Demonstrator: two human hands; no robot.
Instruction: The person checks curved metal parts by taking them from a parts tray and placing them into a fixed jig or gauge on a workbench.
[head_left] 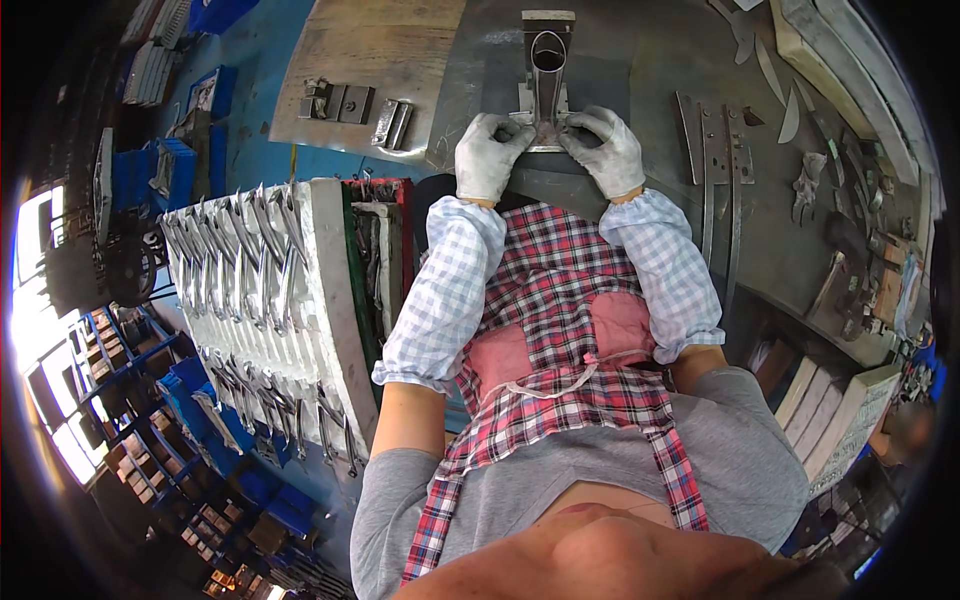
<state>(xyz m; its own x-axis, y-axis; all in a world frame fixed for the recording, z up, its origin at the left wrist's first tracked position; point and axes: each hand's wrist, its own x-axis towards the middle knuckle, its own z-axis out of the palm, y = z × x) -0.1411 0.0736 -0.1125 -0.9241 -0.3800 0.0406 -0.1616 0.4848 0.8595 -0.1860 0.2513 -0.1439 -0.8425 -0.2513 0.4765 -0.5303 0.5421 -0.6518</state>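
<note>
My left hand (493,152), in a white work glove, is at the left side of a small metal fixture (546,105) on the bench. Thumb and forefinger are curled together against its base. On the other side my right hand (606,150), gloved the same way, bends its fingers in a similar pinch at the base. What the fingertips hold, if anything, is too small to make out. The fixture has an upright plate with a shiny oval ring at its top and a narrow body below.
A white rack (325,300) with several shiny plier-like tools stands left of me. Two metal blocks (392,124) lie on a brown board (370,70). Long metal bars (733,190), several curved blades (790,115) and a plier-like tool (808,188) lie to the right.
</note>
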